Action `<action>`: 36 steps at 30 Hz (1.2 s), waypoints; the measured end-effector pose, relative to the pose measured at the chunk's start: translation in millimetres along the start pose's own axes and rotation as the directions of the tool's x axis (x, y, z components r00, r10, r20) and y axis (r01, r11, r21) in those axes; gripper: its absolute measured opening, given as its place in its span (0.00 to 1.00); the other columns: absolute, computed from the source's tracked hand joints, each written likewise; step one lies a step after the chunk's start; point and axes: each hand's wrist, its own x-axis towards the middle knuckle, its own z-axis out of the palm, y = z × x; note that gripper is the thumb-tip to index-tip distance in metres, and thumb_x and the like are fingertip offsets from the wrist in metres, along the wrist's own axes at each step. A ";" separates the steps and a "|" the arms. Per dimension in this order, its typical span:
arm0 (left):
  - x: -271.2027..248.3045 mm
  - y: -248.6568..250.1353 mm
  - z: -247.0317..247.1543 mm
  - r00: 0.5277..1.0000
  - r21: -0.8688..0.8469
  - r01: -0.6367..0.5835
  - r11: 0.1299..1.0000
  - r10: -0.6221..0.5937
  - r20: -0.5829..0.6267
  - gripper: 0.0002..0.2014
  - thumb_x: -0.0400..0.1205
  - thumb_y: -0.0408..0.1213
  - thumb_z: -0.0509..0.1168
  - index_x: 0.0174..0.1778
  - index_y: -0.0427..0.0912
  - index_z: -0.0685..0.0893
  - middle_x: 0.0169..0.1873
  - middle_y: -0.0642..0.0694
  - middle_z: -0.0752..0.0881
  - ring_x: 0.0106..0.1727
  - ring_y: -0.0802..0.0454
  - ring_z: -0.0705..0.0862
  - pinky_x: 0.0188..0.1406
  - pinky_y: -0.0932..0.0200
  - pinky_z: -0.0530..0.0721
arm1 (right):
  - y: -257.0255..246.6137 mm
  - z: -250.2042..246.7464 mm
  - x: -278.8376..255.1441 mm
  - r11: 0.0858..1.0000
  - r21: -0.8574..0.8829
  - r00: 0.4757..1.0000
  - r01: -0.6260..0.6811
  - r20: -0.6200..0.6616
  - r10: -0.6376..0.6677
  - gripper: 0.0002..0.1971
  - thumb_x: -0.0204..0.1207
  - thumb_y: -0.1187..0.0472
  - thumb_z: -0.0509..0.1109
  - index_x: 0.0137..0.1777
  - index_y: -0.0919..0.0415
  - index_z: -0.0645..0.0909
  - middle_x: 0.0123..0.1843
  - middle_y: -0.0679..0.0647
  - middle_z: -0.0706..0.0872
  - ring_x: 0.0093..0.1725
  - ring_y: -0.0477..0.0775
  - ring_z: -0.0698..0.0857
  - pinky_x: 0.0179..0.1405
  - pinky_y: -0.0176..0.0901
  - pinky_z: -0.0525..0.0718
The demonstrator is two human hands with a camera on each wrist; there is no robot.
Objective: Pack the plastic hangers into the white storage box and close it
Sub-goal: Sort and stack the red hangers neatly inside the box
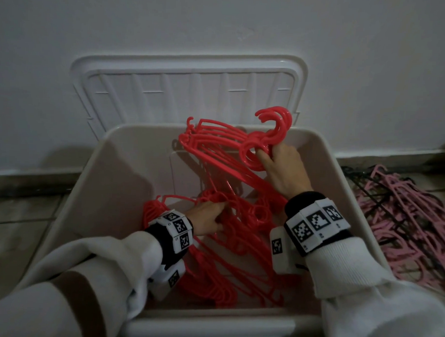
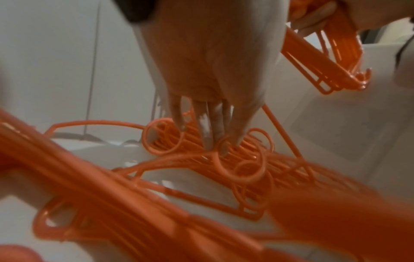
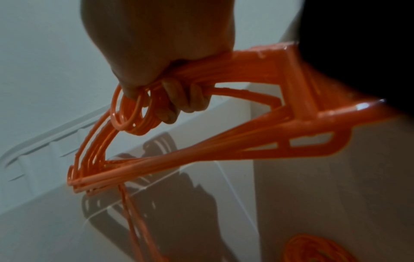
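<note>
The white storage box [image 1: 115, 179] stands open, and its lid [image 1: 188, 91] leans on the wall behind. A loose pile of red plastic hangers [image 1: 238, 257] lies on the box's bottom. My left hand [image 1: 212, 216] is down inside the box, and its straight fingers [image 2: 208, 134] touch the rings of the pile [image 2: 246, 168]. My right hand [image 1: 272, 160] grips a bundle of red hangers [image 1: 217, 140] by the necks, above the box's far right part. Its fingers [image 3: 186, 101] curl round the bundle [image 3: 224, 150], whose hooks stick up past the rim.
A heap of pink hangers [image 1: 403, 225] lies on the tiled floor to the right of the box, with some black hangers [image 1: 367, 183] mixed in. The white wall rises right behind the lid. Bare floor shows to the left of the box.
</note>
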 end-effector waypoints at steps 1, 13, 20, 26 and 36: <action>-0.5 0.2 -0.7 1.000 0.005 -0.009 1.000 0.009 -0.002 0.27 0.80 0.36 0.66 0.76 0.44 0.69 0.59 0.43 0.84 0.59 0.46 0.82 0.50 0.65 0.73 | -0.2 -0.2 0.1 1.000 -0.004 1.000 0.003 -0.002 -0.003 0.14 0.80 0.52 0.59 0.38 0.61 0.74 0.41 0.64 0.85 0.43 0.68 0.82 0.46 0.63 0.80; 1.2 0.2 4.9 0.997 -0.012 0.004 1.000 -0.003 0.082 0.18 0.77 0.43 0.70 0.60 0.39 0.84 0.54 0.44 0.87 0.55 0.48 0.84 0.56 0.55 0.81 | 0.6 0.1 0.1 1.000 -0.015 1.000 0.000 -0.004 0.000 0.12 0.81 0.53 0.59 0.40 0.59 0.74 0.43 0.64 0.85 0.44 0.68 0.83 0.46 0.61 0.80; -0.1 2.3 -2.8 0.999 -0.028 -0.025 0.999 0.026 0.024 0.16 0.76 0.41 0.72 0.56 0.39 0.85 0.51 0.45 0.88 0.52 0.49 0.84 0.48 0.63 0.76 | 2.4 0.9 1.8 1.000 -0.010 1.000 0.004 -0.005 -0.004 0.16 0.80 0.51 0.59 0.43 0.64 0.78 0.42 0.64 0.86 0.43 0.68 0.83 0.46 0.63 0.81; -2.6 2.8 -11.3 1.000 -0.078 -0.007 0.997 0.008 0.023 0.11 0.73 0.41 0.75 0.48 0.40 0.90 0.44 0.46 0.90 0.45 0.54 0.86 0.46 0.61 0.81 | 1.2 -0.4 1.9 1.000 -0.012 1.000 0.001 -0.005 -0.001 0.14 0.81 0.53 0.59 0.44 0.63 0.78 0.43 0.64 0.86 0.44 0.68 0.83 0.47 0.62 0.81; -16.3 2.6 -44.5 0.997 -0.159 -0.029 0.987 0.017 -0.080 0.05 0.72 0.38 0.76 0.42 0.43 0.91 0.36 0.53 0.90 0.31 0.74 0.81 0.33 0.81 0.74 | -3.8 -1.5 -3.5 1.000 0.025 1.000 0.000 -0.026 0.000 0.22 0.76 0.45 0.55 0.45 0.65 0.80 0.43 0.65 0.86 0.45 0.69 0.83 0.47 0.62 0.81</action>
